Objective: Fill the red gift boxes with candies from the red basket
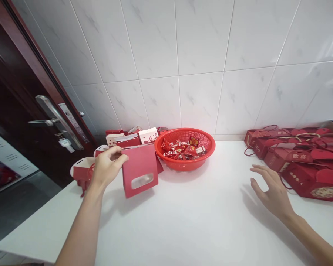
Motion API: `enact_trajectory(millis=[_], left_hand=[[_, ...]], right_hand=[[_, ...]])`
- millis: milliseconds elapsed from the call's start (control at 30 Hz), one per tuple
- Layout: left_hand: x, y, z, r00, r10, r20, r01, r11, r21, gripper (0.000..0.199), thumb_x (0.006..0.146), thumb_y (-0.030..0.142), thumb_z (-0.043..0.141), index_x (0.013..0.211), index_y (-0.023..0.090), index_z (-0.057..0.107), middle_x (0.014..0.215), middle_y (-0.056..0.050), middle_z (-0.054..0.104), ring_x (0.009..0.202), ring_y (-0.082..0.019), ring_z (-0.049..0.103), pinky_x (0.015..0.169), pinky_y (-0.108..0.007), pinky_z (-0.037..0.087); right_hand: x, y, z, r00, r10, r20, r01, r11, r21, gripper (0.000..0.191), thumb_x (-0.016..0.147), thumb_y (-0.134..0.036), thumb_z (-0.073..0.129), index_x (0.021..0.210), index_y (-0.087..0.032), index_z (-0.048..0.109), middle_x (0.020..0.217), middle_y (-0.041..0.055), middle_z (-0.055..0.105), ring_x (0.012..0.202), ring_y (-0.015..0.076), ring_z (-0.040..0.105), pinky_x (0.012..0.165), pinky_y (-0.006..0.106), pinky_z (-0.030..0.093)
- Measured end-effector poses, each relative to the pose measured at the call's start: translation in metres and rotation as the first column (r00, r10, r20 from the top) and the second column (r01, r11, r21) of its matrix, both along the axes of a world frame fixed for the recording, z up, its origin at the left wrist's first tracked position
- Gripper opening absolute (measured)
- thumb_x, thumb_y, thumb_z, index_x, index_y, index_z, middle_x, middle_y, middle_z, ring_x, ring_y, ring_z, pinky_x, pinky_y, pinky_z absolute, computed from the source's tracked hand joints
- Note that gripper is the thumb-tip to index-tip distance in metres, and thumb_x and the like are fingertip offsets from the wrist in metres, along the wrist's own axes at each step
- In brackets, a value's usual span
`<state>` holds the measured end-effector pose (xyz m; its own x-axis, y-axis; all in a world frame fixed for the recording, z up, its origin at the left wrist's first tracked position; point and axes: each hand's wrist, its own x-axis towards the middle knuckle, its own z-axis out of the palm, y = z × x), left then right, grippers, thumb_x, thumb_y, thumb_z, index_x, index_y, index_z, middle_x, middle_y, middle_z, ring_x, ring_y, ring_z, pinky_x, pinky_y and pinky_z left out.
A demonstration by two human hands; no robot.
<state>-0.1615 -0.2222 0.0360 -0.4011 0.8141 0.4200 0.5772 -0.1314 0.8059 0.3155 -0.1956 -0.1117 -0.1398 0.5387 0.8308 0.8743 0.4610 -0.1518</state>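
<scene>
My left hand (107,164) pinches the upper left edge of a red gift box (141,164) and holds it above the white table, slightly tilted. An oblong cutout (142,181) shows near the lower edge of its front. Behind and to the right of it stands a red plastic basket (184,166) with wrapped sweets (183,149) inside. Over at the right, my right hand (272,192) hovers over the table with its fingers apart and nothing in it. It is nearest to the group of red candy boxes (296,160) with cord handles.
More red and white boxes (148,136) stand along the tiled wall (199,92) at the back left; open ones (83,168) are beside my left wrist. A dark red door (19,74) with a metal handle (48,122) is at the left, beyond the edge of the white table (183,229).
</scene>
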Motion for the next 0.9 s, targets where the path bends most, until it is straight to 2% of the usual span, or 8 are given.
enact_trajectory(millis=[167, 333, 467, 567, 633, 767, 900], left_hand=[[0.0, -0.005, -0.002, 0.984, -0.015, 0.177, 0.004, 0.998, 0.063, 0.02, 0.055, 0.03, 0.061, 0.072, 0.023, 0.056, 0.072, 0.004, 0.057, 0.065, -0.015, 0.052, 0.057, -0.024, 0.042], [0.008, 0.005, -0.008, 0.978, -0.079, 0.193, 0.053, 0.989, 0.135, 0.026, 0.055, 0.031, 0.062, 0.078, 0.023, 0.053, 0.081, 0.001, 0.059, 0.076, -0.018, 0.056, 0.065, -0.026, 0.046], [0.016, 0.017, -0.015, 0.973, -0.091, 0.213, 0.055, 0.984, 0.17, 0.026, 0.058, 0.033, 0.057, 0.081, 0.023, 0.054, 0.077, 0.001, 0.059, 0.078, -0.019, 0.057, 0.07, -0.027, 0.047], [0.023, 0.026, -0.024, 0.967, -0.148, 0.209, 0.109, 0.977, 0.185, 0.019, 0.064, 0.038, 0.058, 0.074, 0.021, 0.057, 0.072, 0.001, 0.056, 0.073, -0.017, 0.054, 0.068, -0.026, 0.045], [0.031, 0.03, -0.031, 0.962, -0.181, 0.204, 0.147, 0.974, 0.171, 0.022, 0.068, 0.041, 0.061, 0.064, 0.021, 0.054, 0.065, 0.003, 0.051, 0.065, -0.015, 0.049, 0.061, -0.025, 0.042], [0.046, 0.033, -0.041, 0.977, -0.142, 0.158, 0.11, 0.975, 0.195, 0.035, 0.071, 0.042, 0.066, 0.053, 0.021, 0.045, 0.056, 0.004, 0.041, 0.057, -0.012, 0.04, 0.054, -0.024, 0.035], [0.051, 0.036, -0.045, 0.988, -0.094, 0.125, 0.071, 0.982, 0.176, 0.034, 0.072, 0.041, 0.066, 0.053, 0.02, 0.048, 0.056, 0.004, 0.046, 0.058, -0.012, 0.042, 0.055, -0.024, 0.036]], right_hand=[[-0.007, -0.001, -0.001, 0.999, 0.033, 0.007, -0.033, 0.999, -0.018, 0.021, 0.094, -0.031, 0.048, 0.11, -0.023, 0.058, 0.113, 0.0102, 0.067, 0.106, 0.0261, 0.063, 0.088, 0.043, 0.051], [-0.015, -0.002, -0.003, 0.997, 0.072, 0.029, -0.071, 0.997, -0.035, 0.02, 0.094, -0.03, 0.047, 0.11, -0.023, 0.058, 0.112, 0.0099, 0.067, 0.105, 0.0258, 0.063, 0.085, 0.041, 0.051], [-0.017, -0.003, -0.007, 0.996, 0.092, 0.014, -0.09, 0.994, -0.069, 0.021, 0.094, -0.03, 0.048, 0.111, -0.024, 0.059, 0.113, 0.0093, 0.067, 0.106, 0.0253, 0.063, 0.085, 0.041, 0.052], [-0.019, -0.003, -0.008, 0.994, 0.105, 0.015, -0.103, 0.991, -0.087, 0.02, 0.094, -0.029, 0.048, 0.11, -0.025, 0.059, 0.112, 0.0092, 0.068, 0.105, 0.0249, 0.064, 0.084, 0.04, 0.053], [-0.021, -0.003, -0.009, 0.994, 0.109, 0.019, -0.107, 0.989, -0.102, 0.019, 0.094, -0.029, 0.048, 0.109, -0.025, 0.059, 0.111, 0.009, 0.068, 0.103, 0.025, 0.064, 0.083, 0.041, 0.053], [-0.024, -0.002, -0.011, 0.992, 0.123, 0.01, -0.121, 0.986, -0.114, 0.018, 0.093, -0.027, 0.049, 0.109, -0.025, 0.058, 0.111, 0.0087, 0.068, 0.103, 0.0249, 0.066, 0.082, 0.04, 0.054], [-0.03, -0.001, -0.013, 0.989, 0.15, -0.015, -0.15, 0.978, -0.146, 0.019, 0.092, -0.025, 0.05, 0.108, -0.026, 0.059, 0.112, 0.0083, 0.068, 0.103, 0.0252, 0.067, 0.083, 0.041, 0.055]])
